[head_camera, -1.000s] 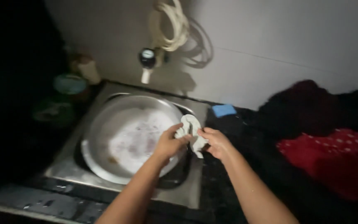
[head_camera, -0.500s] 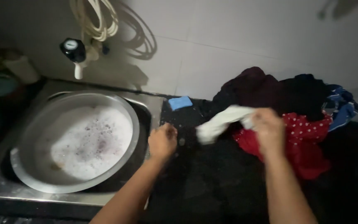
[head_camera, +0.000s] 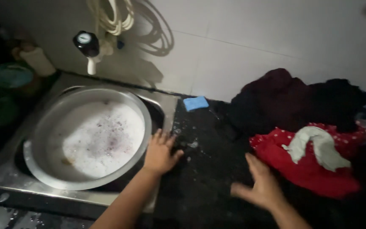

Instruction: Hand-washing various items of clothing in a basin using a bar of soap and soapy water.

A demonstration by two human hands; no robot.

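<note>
Our left hand (head_camera: pixel 159 152) lies flat and spread at centre frame, fingers touching the rim of the metal basin (head_camera: pixel 43 169) of soapy water. Our right hand (head_camera: pixel 261 186), open and empty, hovers lower right near the red cloth (head_camera: pixel 310 169), where the pale rag (head_camera: pixel 318 146) lies.

Basin (head_camera: pixel 43 127) in sink (head_camera: pixel 166 106) (left), clothes pile (head_camera: pixel 310 127) right.

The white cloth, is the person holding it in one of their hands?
No, the white cloth lies on the red garment, apart from the open right hand.
</note>
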